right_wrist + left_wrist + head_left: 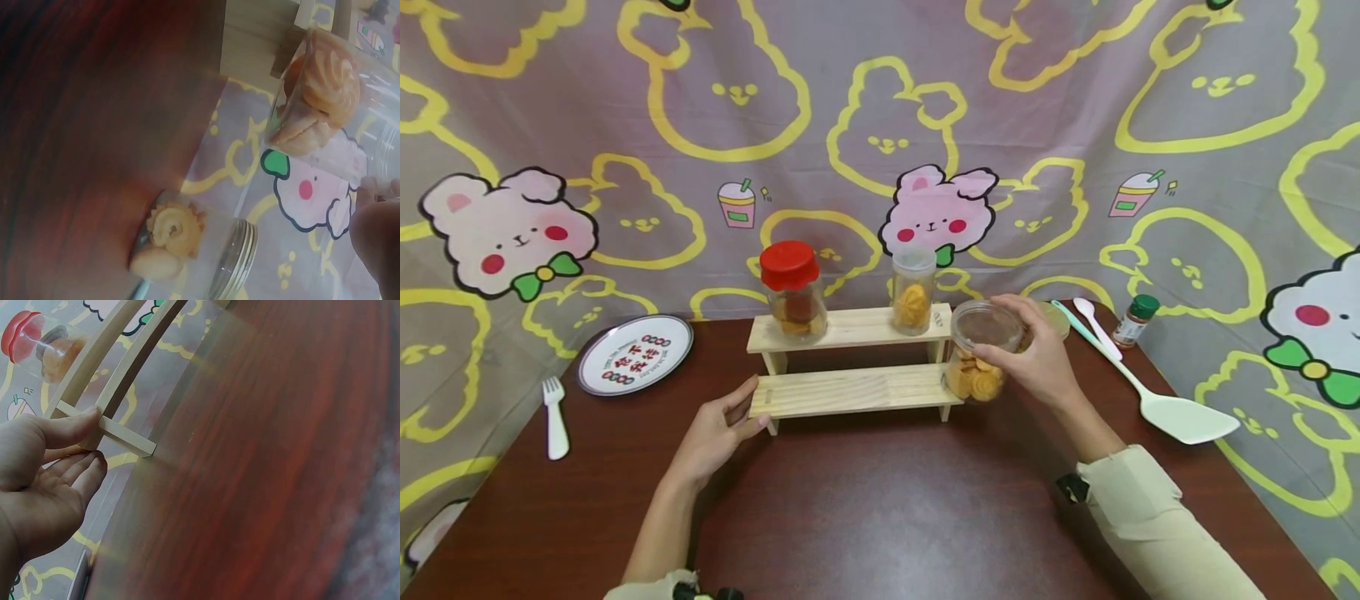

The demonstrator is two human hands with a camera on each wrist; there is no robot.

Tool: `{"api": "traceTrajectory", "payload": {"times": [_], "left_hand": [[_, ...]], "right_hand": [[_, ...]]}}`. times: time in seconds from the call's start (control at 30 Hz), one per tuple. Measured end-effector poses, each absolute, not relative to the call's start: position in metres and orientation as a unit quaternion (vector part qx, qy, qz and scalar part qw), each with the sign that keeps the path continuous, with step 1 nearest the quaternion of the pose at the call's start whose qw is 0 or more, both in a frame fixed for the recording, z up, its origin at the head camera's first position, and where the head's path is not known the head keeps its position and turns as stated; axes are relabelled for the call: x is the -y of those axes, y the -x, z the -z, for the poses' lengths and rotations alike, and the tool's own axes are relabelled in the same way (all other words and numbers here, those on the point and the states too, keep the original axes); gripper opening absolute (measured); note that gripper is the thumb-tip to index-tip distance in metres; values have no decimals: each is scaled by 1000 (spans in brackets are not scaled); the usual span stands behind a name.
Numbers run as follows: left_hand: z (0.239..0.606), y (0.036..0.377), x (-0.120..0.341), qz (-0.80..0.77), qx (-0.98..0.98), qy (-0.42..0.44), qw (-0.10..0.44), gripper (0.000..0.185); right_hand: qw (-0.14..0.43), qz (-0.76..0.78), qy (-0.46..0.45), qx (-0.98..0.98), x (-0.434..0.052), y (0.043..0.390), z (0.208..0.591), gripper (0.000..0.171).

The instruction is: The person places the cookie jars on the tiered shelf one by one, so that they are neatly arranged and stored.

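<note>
A two-tier wooden rack [850, 392] stands on the table. My left hand [718, 433] pinches the left end of its lower shelf, and the left wrist view shows the thumb [72, 427] against the wood. My right hand [1037, 358] grips a clear jar of cookies [976, 375] near its lid, at the right end of the lower shelf. Cookies show through the jar wall [325, 94] in the right wrist view; whether its base touches the shelf, I cannot tell. On the upper shelf are a red-lidded jar [793, 292] and a smaller clear-lidded jar [913, 292].
Behind my right hand stands another cookie jar [187, 244]. To the right lie a white spatula [1180, 415] and a white spoon [1097, 327], near a green-capped spice bottle [1137, 321]. A plate [636, 354] and a white fork [555, 417] are at left. Patterned cloth hangs behind.
</note>
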State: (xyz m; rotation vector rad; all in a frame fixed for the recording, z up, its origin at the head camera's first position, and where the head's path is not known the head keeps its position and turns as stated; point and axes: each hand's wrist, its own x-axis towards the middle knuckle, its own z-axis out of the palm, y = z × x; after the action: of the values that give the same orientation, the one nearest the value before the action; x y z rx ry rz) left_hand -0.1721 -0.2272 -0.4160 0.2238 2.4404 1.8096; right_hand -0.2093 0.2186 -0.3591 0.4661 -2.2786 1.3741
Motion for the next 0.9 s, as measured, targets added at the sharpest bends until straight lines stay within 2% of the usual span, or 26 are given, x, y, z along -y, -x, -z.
{"api": "traceTrajectory", "payload": {"times": [0.23,0.37,0.63,0.9], "left_hand": [[416,172,228,-595,-799,-70,48,70],[416,172,228,-596,-799,-72,48,70],[418,173,228,-602,-794,-77,46,71],[418,173,230,-599,-796,-75,48,70]], "right_hand": [[215,-525,-193,800,-212,208,362,69],[182,-564,-215,777,-203,207,363,69],[156,-599,-223,753,-181,207,365,71],[169,-608,-221,743,-162,206,367,69]]}}
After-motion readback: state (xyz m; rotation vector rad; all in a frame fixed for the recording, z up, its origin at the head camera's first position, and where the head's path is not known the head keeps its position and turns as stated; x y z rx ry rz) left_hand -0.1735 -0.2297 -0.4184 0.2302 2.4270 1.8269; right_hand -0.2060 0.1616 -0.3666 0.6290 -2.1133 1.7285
